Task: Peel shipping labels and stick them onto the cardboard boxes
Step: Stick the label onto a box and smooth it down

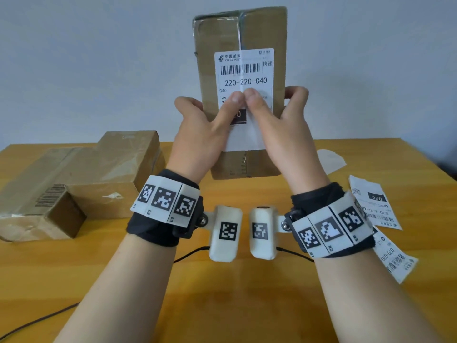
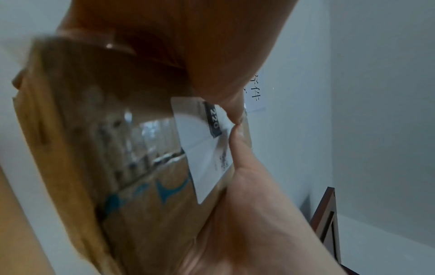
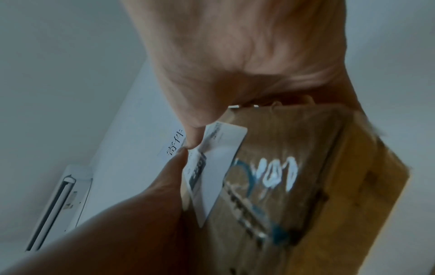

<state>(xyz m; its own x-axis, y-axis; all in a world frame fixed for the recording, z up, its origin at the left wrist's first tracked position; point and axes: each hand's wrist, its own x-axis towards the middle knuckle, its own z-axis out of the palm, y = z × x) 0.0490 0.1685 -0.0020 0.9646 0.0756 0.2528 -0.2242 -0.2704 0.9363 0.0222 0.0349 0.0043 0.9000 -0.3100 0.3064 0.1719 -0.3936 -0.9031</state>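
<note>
I hold a tall brown cardboard box upright in the air above the table. A white shipping label printed 220-220-C40 lies on its front face. My left hand grips the box's left side and my right hand grips its right side. Their fingers curl round the box edges. Both thumbs press side by side on the label's middle. In the wrist views the label has its lower end standing a little off the taped cardboard, and two thumb tips meet on it.
Two more cardboard boxes lie on the wooden table at the left. Loose printed labels and a pale backing sheet lie at the right. A black cable runs along the near left.
</note>
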